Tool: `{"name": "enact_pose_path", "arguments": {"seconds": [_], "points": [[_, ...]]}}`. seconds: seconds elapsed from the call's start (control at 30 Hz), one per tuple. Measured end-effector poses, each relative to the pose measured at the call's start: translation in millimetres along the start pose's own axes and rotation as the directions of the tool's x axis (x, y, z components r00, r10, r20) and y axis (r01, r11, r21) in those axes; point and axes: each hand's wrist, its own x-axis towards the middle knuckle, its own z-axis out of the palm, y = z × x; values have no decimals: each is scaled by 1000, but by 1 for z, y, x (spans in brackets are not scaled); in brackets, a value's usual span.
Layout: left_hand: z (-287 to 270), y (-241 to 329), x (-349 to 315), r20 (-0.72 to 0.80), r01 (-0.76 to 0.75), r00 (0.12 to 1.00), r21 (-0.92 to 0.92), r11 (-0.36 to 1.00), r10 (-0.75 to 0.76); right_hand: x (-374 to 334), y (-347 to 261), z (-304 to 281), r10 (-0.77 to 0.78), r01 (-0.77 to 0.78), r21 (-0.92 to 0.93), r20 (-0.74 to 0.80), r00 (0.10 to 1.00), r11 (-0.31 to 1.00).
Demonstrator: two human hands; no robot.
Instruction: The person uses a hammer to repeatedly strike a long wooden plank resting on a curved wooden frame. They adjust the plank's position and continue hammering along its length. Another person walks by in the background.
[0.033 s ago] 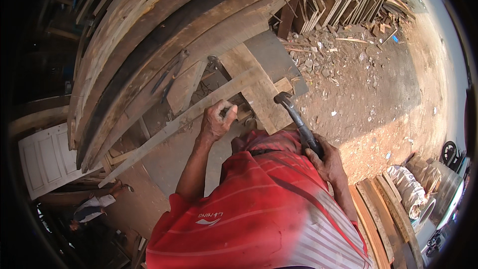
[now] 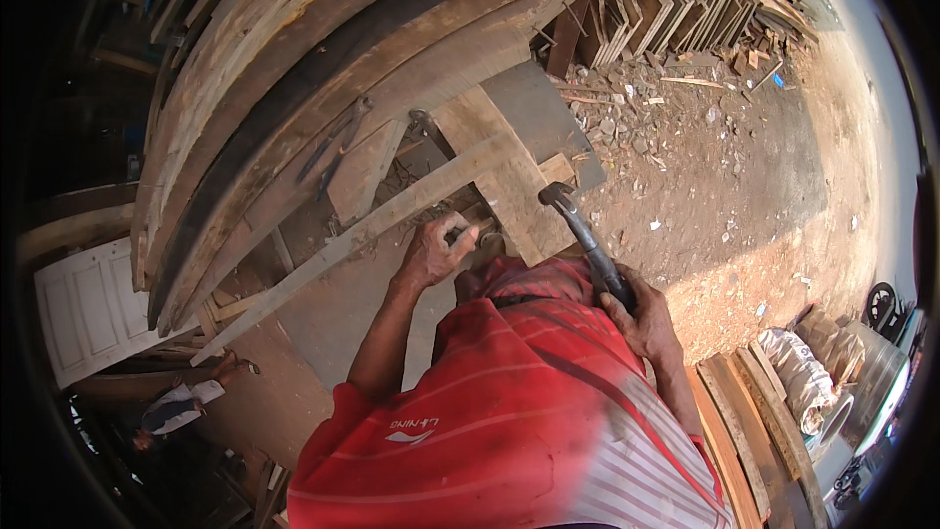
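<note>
My right hand (image 2: pixel 642 315) is wrapped round the dark handle of a hammer (image 2: pixel 585 235), whose head rests on or just above the right edge of a wide wooden board (image 2: pixel 514 198). A long narrow wooden strip (image 2: pixel 367 227) crosses that board and runs down to the left. My left hand (image 2: pixel 438 247) hovers beside the strip's near edge, fingers curled in toward the thumb; whatever they may hold is too small to make out. Beyond the strip lies a second hammer (image 2: pixel 431 131), partly hidden. Dark long-handled pincers (image 2: pixel 338 145) lie on the timber farther left.
Large curved planks (image 2: pixel 323 69) fill the far left. Stacked boards (image 2: pixel 666 15) lean at the far right, above ground littered with wood scraps (image 2: pixel 646 127). More planks (image 2: pixel 749 431) lie at my right. A white panelled door (image 2: pixel 93 309) and another person (image 2: pixel 181 407) are at the left.
My left hand has shifted slightly right and toward me, its thumb now turned more to the right. The right hand and hammer stay in place.
</note>
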Motion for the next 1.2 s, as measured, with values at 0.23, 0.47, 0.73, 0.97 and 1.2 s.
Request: {"name": "enact_pose_path", "arguments": {"seconds": [0.23,0.47,0.73,0.97,1.2], "points": [[118,-155,81,-325,313,867,-232,921,-377,11,-15,-30,21,-6,-126,117,993,992],[126,-203,183,-399,365,808,-237,900,-433,9,13,-51,-60,116,-346,170,984,931],[138,-238,217,-432,378,825,-57,924,-365,27,5,-61,93,-6,-409,193,977,913],[153,-260,209,-432,338,860,84,937,-271,40,5,-56,108,-30,-391,180,978,920],[178,-259,167,-222,392,887,-102,914,-405,50,-11,-34,43,29,-352,193,980,935]]}}
